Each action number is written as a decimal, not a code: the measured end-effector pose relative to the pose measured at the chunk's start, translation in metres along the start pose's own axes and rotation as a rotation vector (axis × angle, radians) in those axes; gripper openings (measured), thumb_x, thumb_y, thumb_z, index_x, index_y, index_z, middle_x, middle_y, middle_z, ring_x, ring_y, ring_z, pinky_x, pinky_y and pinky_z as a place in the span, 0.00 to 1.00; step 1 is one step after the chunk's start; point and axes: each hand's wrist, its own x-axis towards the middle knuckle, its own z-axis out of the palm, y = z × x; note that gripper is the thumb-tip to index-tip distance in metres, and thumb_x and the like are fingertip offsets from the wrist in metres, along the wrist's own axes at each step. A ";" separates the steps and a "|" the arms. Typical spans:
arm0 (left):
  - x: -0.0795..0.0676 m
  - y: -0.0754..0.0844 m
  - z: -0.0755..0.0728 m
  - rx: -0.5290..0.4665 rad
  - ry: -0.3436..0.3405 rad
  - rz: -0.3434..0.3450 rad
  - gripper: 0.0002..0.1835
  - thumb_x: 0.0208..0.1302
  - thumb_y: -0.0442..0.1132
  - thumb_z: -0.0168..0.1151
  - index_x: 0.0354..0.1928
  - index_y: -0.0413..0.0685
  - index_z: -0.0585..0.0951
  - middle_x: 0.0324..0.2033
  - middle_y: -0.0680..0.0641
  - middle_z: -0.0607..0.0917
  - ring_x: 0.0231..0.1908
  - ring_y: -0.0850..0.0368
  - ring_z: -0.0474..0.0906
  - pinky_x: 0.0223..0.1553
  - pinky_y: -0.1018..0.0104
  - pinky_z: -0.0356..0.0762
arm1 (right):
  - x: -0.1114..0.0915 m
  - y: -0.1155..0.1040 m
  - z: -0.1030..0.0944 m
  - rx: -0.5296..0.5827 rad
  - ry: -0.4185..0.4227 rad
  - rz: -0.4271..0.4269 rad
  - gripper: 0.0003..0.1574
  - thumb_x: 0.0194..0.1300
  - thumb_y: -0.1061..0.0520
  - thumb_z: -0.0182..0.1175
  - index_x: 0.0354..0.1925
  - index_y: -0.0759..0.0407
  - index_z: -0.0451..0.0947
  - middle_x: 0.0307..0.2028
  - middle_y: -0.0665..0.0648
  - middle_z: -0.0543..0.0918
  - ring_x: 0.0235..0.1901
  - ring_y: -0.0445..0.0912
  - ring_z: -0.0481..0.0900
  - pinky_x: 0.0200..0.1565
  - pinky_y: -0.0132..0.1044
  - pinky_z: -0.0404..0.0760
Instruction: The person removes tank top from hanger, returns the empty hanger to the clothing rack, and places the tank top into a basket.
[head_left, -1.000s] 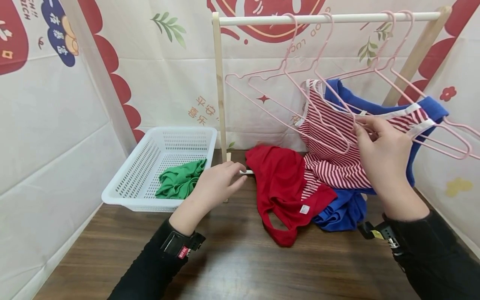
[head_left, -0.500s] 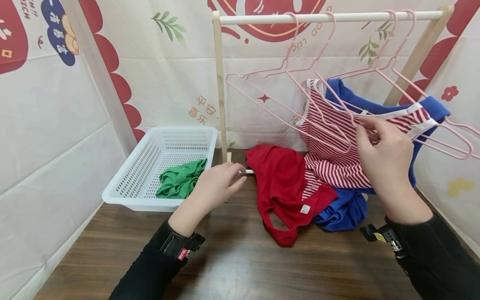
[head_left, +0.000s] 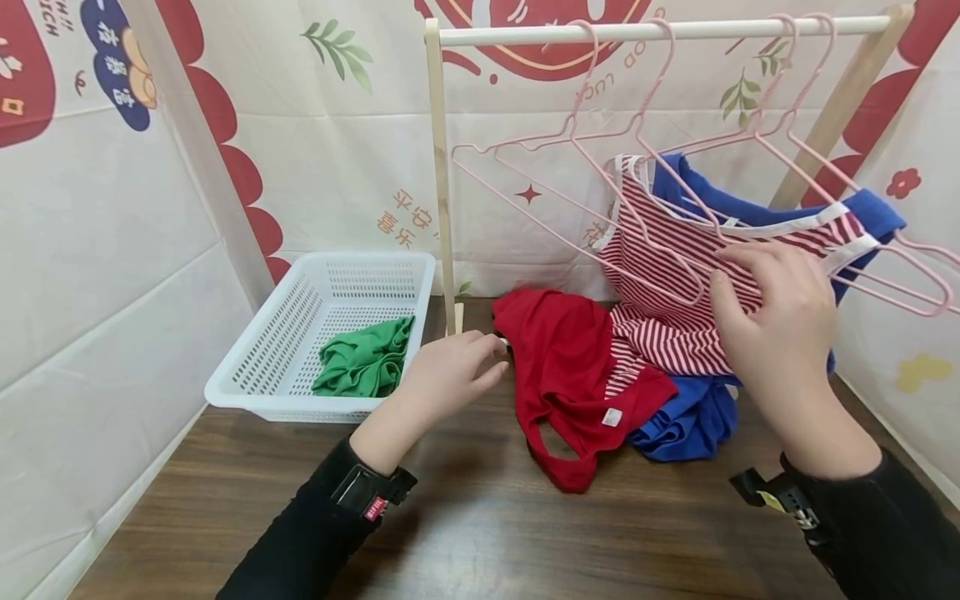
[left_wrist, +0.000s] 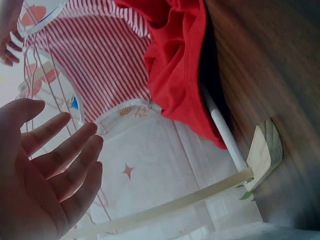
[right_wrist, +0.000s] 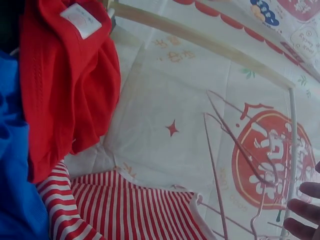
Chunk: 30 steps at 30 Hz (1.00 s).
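Note:
My left hand (head_left: 457, 371) hovers over the table by the left foot of the clothes rack, fingers loosely spread; the left wrist view shows nothing in it. My right hand (head_left: 783, 308) is in front of a red-and-white striped tank top (head_left: 675, 250), its fingers near the end of a bare pink hanger (head_left: 637, 221). The right wrist view shows only its loosely extended fingertips (right_wrist: 302, 207). Striped top and blue garment (head_left: 873, 218) hang from pink hangers at the right. A red garment (head_left: 558, 367) with a white tag lies below, partly over blue cloth (head_left: 690, 421).
A white rack rail (head_left: 510, 36) carries several pink hangers, on light wooden posts (head_left: 440, 167). At the left stands a white perforated basket (head_left: 247, 367) holding a crumpled green garment (head_left: 363, 358). Printed cloth walls surround the brown wooden table (head_left: 480, 533).
My right hand has shifted slightly right and down, its fingers opening beside the hanger. My left hand has moved a little to the right. The clothes have stayed nearly in place.

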 end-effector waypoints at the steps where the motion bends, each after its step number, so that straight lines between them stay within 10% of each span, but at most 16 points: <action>1: 0.001 0.001 0.001 0.005 -0.004 0.010 0.09 0.68 0.48 0.59 0.45 0.56 0.81 0.38 0.55 0.83 0.39 0.60 0.81 0.36 0.64 0.78 | -0.002 -0.002 -0.001 0.004 -0.002 -0.007 0.19 0.65 0.55 0.57 0.45 0.68 0.83 0.47 0.67 0.82 0.52 0.64 0.73 0.61 0.52 0.63; 12: 0.006 0.015 0.021 0.074 -0.160 0.143 0.12 0.67 0.51 0.59 0.45 0.55 0.80 0.35 0.55 0.81 0.34 0.61 0.80 0.32 0.66 0.77 | -0.028 -0.009 -0.004 0.007 -0.050 -0.144 0.15 0.62 0.57 0.59 0.42 0.67 0.84 0.41 0.66 0.84 0.47 0.63 0.76 0.57 0.48 0.67; 25: 0.006 0.029 0.051 0.102 -0.356 0.284 0.18 0.61 0.56 0.65 0.49 0.57 0.82 0.36 0.56 0.79 0.35 0.65 0.76 0.28 0.71 0.73 | -0.041 0.011 -0.002 0.029 -0.245 -0.285 0.14 0.60 0.56 0.59 0.42 0.62 0.84 0.40 0.60 0.84 0.44 0.56 0.78 0.55 0.18 0.58; 30: 0.008 0.035 0.057 0.106 -0.404 0.338 0.20 0.56 0.55 0.70 0.49 0.59 0.81 0.39 0.57 0.79 0.38 0.65 0.76 0.32 0.71 0.75 | -0.046 0.019 0.004 -0.021 -0.416 -0.344 0.15 0.55 0.58 0.65 0.43 0.60 0.84 0.42 0.58 0.84 0.45 0.54 0.79 0.57 0.33 0.71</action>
